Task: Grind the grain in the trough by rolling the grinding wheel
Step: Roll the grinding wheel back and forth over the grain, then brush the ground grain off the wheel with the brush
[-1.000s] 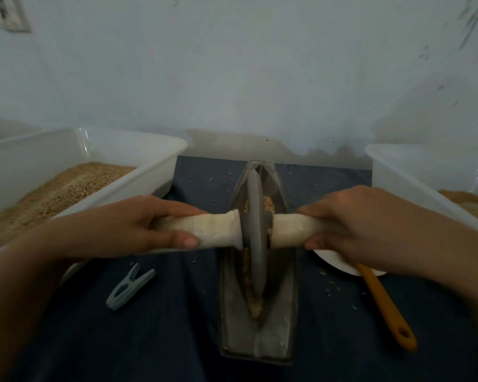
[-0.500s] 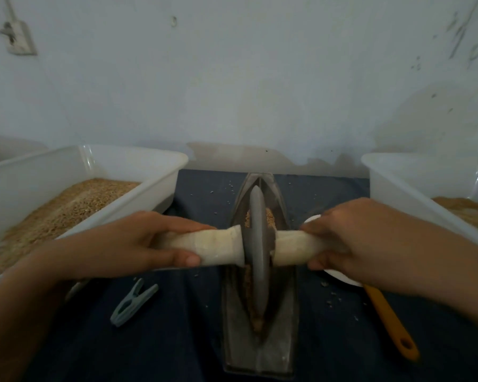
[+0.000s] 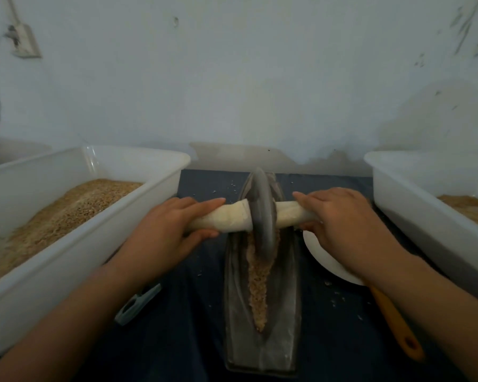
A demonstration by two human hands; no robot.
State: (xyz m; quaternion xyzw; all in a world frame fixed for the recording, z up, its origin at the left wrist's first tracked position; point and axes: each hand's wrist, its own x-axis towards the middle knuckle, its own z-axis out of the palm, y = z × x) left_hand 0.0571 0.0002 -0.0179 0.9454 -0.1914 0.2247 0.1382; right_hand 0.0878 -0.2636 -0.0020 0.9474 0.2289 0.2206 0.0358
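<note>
— What is held in the trough?

— A narrow strip of crushed grain is seen along its groove, from under the grinding wheel toward the near end. The wheel is stood on edge in the far part of the trough.

— And how is the wheel gripped?

— The pale axle handle is grasped on both sides. The fingers of the left hand are curled over the left part, with the thumb tucked beneath. The right hand is wrapped round the right part in the same way.

— What is kept in the other containers?

— The white tub at the left is filled with a heap of tan grain. A second white tub at the right is seen with a brownish layer inside. A white plate is partly hidden under the right wrist; its contents cannot be told.

— Anything else on the table?

— A grey clothes peg is laid near the left forearm, and an orange handle beside the plate.
</note>
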